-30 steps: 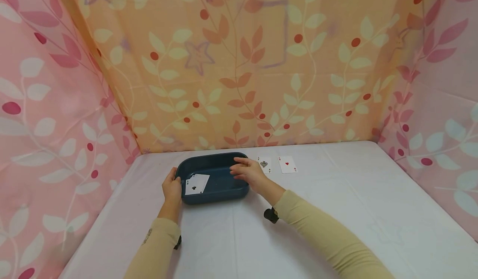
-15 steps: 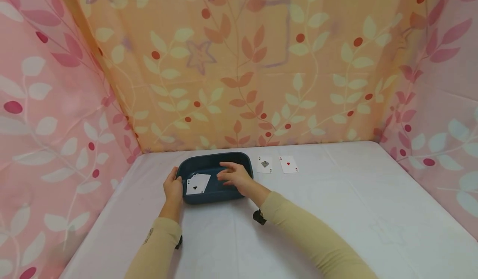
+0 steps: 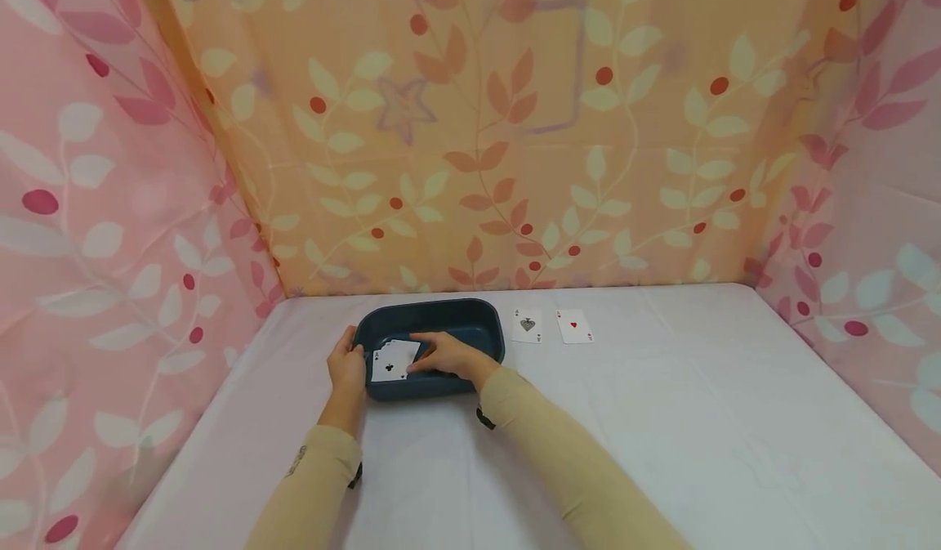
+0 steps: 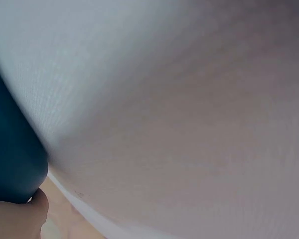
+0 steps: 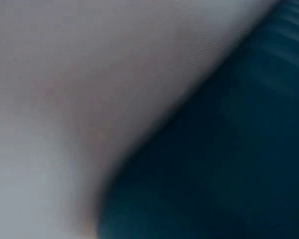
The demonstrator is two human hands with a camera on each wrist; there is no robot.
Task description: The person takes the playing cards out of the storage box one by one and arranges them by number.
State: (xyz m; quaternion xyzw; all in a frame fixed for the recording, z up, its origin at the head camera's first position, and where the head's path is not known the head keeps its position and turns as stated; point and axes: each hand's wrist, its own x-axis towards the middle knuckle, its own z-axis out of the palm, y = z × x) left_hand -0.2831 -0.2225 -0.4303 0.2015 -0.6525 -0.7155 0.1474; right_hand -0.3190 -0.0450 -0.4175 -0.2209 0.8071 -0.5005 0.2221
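A dark blue tray (image 3: 481, 337) lies near the back of the table in the head view. Its left end is gripped by my left hand (image 3: 347, 368), thumb at the rim. In the left wrist view the tray's wall (image 4: 12, 144) fills the left edge, with part of the left hand (image 4: 17, 219) below. Several overlapping playing cards (image 3: 390, 362) lie inside the tray at its left, an ace of clubs on top. My right hand (image 3: 452, 357) reaches over the front rim, thumb and fingers apart at the cards' right edge. The right wrist view shows only tray wall (image 5: 214, 164) and cloth.
To the right of the tray, an ace of spades (image 3: 527, 326) and an ace of hearts (image 3: 575, 327) lie face up. White cloth covers the table (image 3: 706, 419). Leaf-patterned curtains (image 3: 515, 125) hang at the back and both sides.
My right hand has moved left from the tray's right rim, across the tray, to the cards. The left hand keeps its grip on the tray. The view has shifted slightly.
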